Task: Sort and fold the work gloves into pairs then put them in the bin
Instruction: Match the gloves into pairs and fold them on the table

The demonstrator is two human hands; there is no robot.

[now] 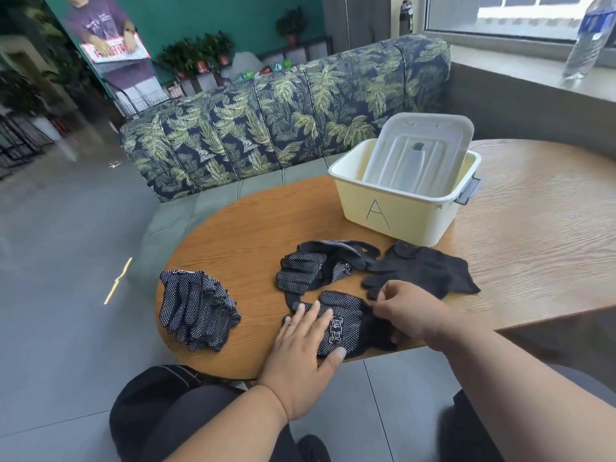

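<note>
A black dotted work glove (346, 323) lies at the table's near edge. My left hand (305, 348) presses flat on its finger end, fingers straight. My right hand (405, 311) pinches the glove's cuff end with curled fingers. Beyond it lie another dotted glove (310, 268) and a plain-side-up black glove (423, 268). A stack of several dotted gloves (196, 310) sits at the table's left end. The pale yellow bin (400, 215) marked "A" stands at the back, its translucent lid (420, 155) propped inside it.
The wooden table (240, 235) is rounded at its left end and extends right. A leaf-patterned sofa (283, 118) stands behind it. A water bottle (586, 38) is on the window ledge at the far right. My knees show below the table edge.
</note>
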